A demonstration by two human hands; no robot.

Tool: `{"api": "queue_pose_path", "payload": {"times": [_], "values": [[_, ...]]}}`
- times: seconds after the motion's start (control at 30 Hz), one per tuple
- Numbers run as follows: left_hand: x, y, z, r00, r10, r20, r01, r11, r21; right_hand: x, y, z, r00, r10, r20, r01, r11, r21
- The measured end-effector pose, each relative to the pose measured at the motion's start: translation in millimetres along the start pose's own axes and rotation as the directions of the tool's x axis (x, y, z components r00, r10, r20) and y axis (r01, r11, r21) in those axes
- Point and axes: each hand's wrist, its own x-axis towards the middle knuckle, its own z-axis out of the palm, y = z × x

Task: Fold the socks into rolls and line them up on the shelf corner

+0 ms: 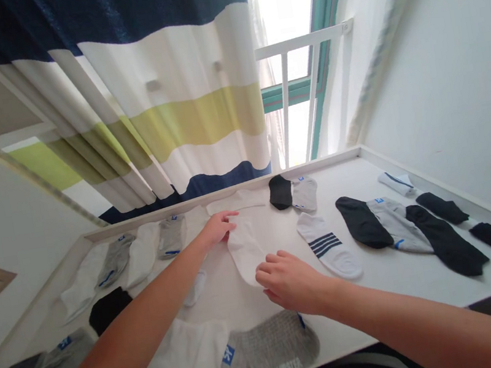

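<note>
A plain white sock (245, 249) lies lengthwise on the white tabletop between my hands. At its far end, my left hand (220, 226) has the thumb and curled fingers closed on the edge, the index finger stretched out. My right hand (288, 280) is at the near end, its bent fingers closed around the tip and partly hiding it. Close by my right wrist rests a white sock with dark stripes (330, 246). A grey sock with a blue tag (267, 354) lies at the front edge, below my right hand.
White and grey socks (172, 236) line the left back. Black socks (447, 239) and a grey sock (396, 222) lie at right. A black and grey pair (294, 194) is near the raised back rim (330, 164). Behind hang a striped curtain (197, 117) and white railing (302, 41).
</note>
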Motion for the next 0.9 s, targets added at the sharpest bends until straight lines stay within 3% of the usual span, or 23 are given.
{"api": "queue_pose_path", "payload": {"times": [0.17, 0.27, 0.4, 0.53, 0.7, 0.8, 0.9], "values": [[-5, -2, -6, 0.966, 0.259, -0.009, -0.246, 0.925, 0.289, 0, -3, 2, 0.998, -0.003, 0.064, -0.003, 0.995, 0.097], [-14, -5, -3, 0.917, 0.381, 0.116, -0.396, 0.839, 0.372, -4, 0, 3, 0.998, 0.000, 0.055, -0.008, 0.989, 0.145], [-17, -19, 1, 0.806, 0.494, 0.325, -0.591, 0.640, 0.491, -12, 5, 4, 0.997, -0.075, 0.016, 0.071, 0.980, 0.185], [-8, -30, -6, 0.802, 0.451, 0.391, -0.596, 0.625, 0.504, -19, 9, 5, 0.987, -0.152, 0.055, 0.130, 0.947, 0.294], [-2, -26, -13, 0.796, 0.415, 0.440, -0.603, 0.607, 0.518, -28, 9, -1, 0.978, -0.138, 0.153, 0.070, 0.920, 0.385], [-8, -18, -12, 0.815, 0.431, 0.387, -0.577, 0.554, 0.600, -32, 10, -4, 0.977, -0.106, 0.182, 0.021, 0.909, 0.416], [-24, -12, -15, 0.842, 0.473, 0.259, -0.510, 0.542, 0.668, -32, 14, -8, 0.985, -0.089, 0.150, 0.015, 0.898, 0.440]]}}
